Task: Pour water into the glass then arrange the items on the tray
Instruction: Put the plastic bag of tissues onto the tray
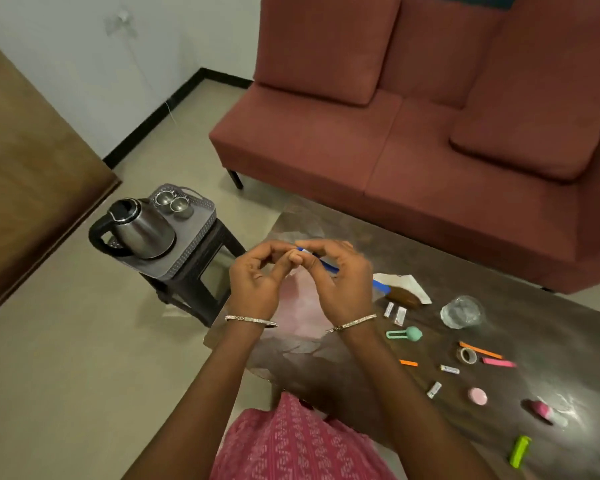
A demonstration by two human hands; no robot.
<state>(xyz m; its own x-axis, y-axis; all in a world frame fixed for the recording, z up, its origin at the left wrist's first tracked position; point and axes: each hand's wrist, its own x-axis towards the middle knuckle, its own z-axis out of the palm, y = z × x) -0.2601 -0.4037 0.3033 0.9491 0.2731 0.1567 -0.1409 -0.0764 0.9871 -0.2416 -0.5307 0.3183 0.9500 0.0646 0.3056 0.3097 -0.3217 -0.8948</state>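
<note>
While left grip (257,275) & right grip (343,282) both pinch a blue strip (328,266), kettle (139,226) sits well off L, nearer left grip; glass (462,311) lies R, nearer right grip

No legible text anywhere.

Home living room: red sofa (395,161) beyond right hand (343,285); low dark table (534,327) under and right of it; kettle (136,226) on tray (191,237) atop stool (222,233), left of left hand (257,282).

Steel kettle (142,228), two steel cups (182,206) upright on grey tray (196,237).
</note>
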